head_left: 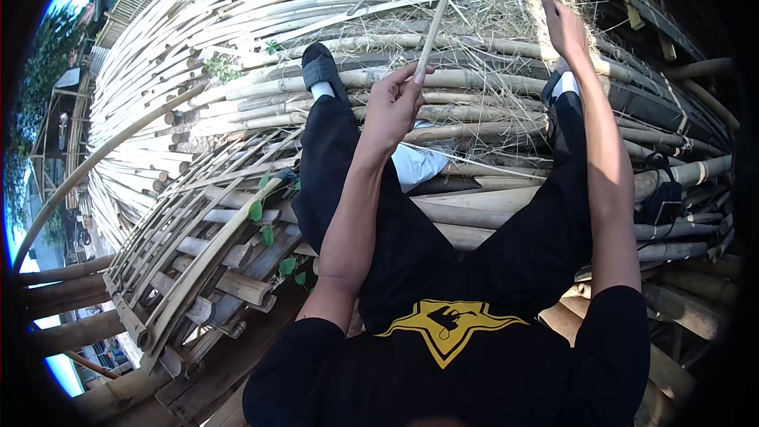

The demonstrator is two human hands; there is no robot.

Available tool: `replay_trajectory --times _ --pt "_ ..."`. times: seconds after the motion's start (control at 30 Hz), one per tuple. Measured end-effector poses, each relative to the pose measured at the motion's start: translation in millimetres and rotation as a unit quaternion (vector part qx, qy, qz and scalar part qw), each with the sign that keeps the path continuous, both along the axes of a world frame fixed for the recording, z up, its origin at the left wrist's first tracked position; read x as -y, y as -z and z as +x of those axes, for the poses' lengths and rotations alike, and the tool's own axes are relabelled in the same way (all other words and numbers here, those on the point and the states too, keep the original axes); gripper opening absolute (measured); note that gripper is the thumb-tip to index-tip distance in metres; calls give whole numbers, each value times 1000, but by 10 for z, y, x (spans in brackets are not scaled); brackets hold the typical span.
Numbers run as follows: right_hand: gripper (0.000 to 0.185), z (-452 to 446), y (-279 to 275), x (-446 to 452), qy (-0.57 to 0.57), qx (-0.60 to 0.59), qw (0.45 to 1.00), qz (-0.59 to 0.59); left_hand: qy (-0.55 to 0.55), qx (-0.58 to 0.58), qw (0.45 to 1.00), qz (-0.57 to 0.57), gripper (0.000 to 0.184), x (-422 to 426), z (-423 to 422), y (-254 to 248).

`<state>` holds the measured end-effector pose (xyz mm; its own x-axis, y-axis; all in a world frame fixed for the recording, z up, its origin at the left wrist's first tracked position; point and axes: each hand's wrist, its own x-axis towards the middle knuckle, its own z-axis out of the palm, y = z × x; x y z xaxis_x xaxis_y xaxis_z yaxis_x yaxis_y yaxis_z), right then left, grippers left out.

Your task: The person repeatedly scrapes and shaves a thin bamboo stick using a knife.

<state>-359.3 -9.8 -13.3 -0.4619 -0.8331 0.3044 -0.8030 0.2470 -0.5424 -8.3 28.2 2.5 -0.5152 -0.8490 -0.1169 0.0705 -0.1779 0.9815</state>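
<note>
My left hand [395,107] is closed, thumb and fingers pinching the near end of a long, thin bamboo strip [439,14]. The strip points up and away past the top edge of the view. Farther forward on the right, my right hand [566,30] is held over loose straw-like shavings [506,12], its fingers mostly curled. Whatever lies in those fingers is too small and sunlit to make out. Between my legs, a white plastic or cloth item [417,164] lies on the bamboo poles [474,209].
Many split bamboo poles [170,83] spread out at the far left. A slatted bamboo panel [229,229] with green leaves [255,210] leans by my left leg. A dark pouch with a cord [662,199] rests at right. My sandalled foot [320,71] is on the poles.
</note>
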Motion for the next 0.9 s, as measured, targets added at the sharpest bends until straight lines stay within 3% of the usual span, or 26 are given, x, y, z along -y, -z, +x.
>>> replay_trajectory --times 0.07,0.1,0.23,0.47,0.73,0.8,0.83,0.87,0.9 --pt "53 206 -63 -34 -29 292 956 -18 8 43 999 -17 27 55 -17 96" --pt "50 454 -164 -120 -95 425 900 -16 22 28 999 8 26 12 -30 102" --pt "40 897 -233 -130 -100 548 831 -22 101 45 993 39 27 -13 -143 136" --pt "27 872 -135 -187 -115 581 805 -25 194 41 978 72 36 -3 -147 69" --pt "27 1347 -188 -438 -151 607 778 61 141 -15 981 129 36 -2 -310 20" --pt "26 1377 -195 -455 -157 546 818 95 173 -74 971 149 29 49 -303 138" --pt "32 1353 -193 -454 -171 483 851 116 123 -74 975 167 24 51 -329 169" --pt "32 1300 -145 -443 -172 483 851 117 122 -74 976 167 24 77 -316 187" --pt "43 1264 -107 -427 -205 375 895 127 95 -83 978 165 24 112 -290 189"
